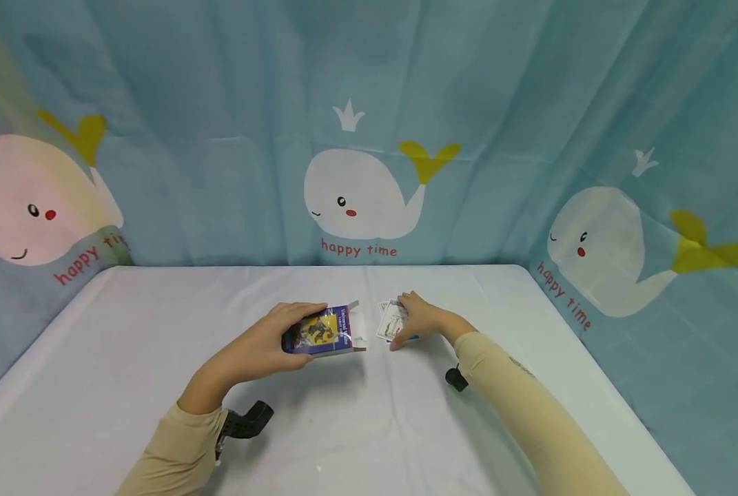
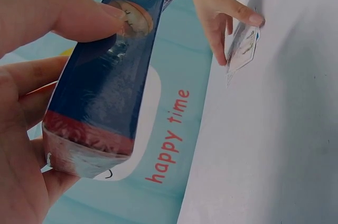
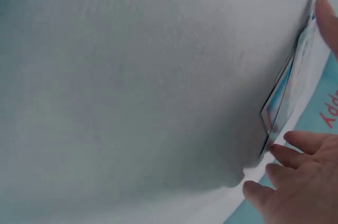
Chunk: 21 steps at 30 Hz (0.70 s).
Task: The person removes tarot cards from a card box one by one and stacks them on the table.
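Note:
A blue-and-purple card box (image 1: 319, 332) with a yellow picture is gripped by my left hand (image 1: 263, 348), its flap end facing right. In the left wrist view the thumb presses on the dark blue side of the box (image 2: 105, 86). White printed cards (image 1: 391, 321) lie on the table just right of the box. My right hand (image 1: 423, 320) holds the cards by their edges between thumb and fingers. The right wrist view shows the cards (image 3: 296, 81) in a loose, slightly spread stack, with the right hand (image 3: 301, 176) at their edge.
A white cloth covers the table (image 1: 356, 427). Behind and beside it hangs a blue curtain (image 1: 232, 207) with whales and red lettering. Black wrist-worn devices are visible at the left wrist (image 1: 249, 420) and right wrist (image 1: 456, 379).

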{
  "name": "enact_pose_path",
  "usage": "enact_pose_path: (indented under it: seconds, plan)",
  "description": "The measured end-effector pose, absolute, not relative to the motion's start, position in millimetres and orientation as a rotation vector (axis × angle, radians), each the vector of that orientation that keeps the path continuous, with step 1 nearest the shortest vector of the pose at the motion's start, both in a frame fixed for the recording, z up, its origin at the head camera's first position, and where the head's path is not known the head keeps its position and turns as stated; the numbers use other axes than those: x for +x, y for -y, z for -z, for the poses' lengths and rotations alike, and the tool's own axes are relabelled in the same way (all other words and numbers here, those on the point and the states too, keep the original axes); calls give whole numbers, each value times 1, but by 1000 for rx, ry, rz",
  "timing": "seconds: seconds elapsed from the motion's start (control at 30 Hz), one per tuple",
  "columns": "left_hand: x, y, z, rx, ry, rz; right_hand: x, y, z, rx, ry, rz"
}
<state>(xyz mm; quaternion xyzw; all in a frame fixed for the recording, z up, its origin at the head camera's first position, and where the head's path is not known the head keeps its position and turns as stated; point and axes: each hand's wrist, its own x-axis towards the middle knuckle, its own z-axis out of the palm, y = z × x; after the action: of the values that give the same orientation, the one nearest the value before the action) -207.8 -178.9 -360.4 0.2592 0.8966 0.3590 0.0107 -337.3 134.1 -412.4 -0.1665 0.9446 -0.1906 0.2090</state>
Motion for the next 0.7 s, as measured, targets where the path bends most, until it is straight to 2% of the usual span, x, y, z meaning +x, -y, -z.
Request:
enact_pose_path:
  seconds: [0.7]
  plan:
    - [-209, 178, 362, 815, -2801, -1102, -342, -129, 403, -513, -2580, 511]
